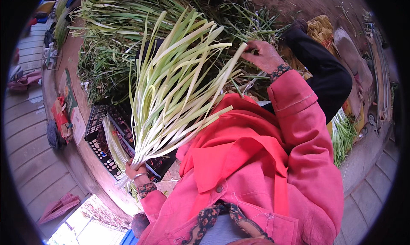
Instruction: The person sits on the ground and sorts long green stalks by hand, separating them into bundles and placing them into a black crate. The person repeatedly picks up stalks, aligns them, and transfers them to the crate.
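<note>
My left hand (137,174) grips the white stem ends of a bunch of pale green, flat-leaved stalks (173,94), which look like garlic chives or young garlic. The leaves fan out upward in front of my red apron (237,129). At the fan's upper right, a broad leaf (233,59) reaches to the fingertips of my right hand (264,56), whose thumb and forefinger appear to pinch its tip. Beside my left hand, another bunch of pale stalks (112,142) lies on a black plastic crate (99,149); the first bunch hides part of the crate.
A large heap of green leaves (109,30) covers the ground ahead. My bent leg (330,75) is at the right, with more greens (342,136) beyond it. A red package (61,116) lies left of the crate, near a paved strip (25,123).
</note>
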A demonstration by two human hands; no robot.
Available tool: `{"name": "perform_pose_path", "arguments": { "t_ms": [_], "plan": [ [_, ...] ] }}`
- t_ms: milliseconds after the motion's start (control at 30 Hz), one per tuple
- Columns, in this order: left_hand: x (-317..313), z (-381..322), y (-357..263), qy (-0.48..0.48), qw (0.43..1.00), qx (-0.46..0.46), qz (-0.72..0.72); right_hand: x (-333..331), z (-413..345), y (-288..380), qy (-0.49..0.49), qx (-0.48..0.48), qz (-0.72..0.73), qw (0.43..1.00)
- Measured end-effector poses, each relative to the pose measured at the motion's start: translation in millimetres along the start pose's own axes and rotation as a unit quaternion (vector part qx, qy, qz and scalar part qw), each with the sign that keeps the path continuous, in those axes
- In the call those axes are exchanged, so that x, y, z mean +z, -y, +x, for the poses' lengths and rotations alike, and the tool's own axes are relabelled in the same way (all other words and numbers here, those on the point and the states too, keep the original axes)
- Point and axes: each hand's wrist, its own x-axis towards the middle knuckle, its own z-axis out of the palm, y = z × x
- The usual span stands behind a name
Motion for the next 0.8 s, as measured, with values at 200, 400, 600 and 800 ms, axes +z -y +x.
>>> {"name": "perform_pose_path", "arguments": {
  "t_ms": [200, 400, 600, 800],
  "plan": [
    [3, 7, 0, -0.004, 1.0, -0.02, -0.017, 11, 16, 10, 0.033, -0.011, 0.023, 0.999],
    [2, 2, -5, -0.003, 0.999, 0.015, 0.036, 36, 23, 28, 0.084, -0.127, 0.002, 0.988],
    [4, 3, -4, -0.004, 0.999, 0.007, 0.034, 46, 31, 33, 0.13, -0.124, 0.161, 0.97],
    [2, 1, -8, -0.006, 0.992, 0.035, 0.119, 68, 45, 17, -0.071, -0.107, 0.004, 0.992]
  ]
}}
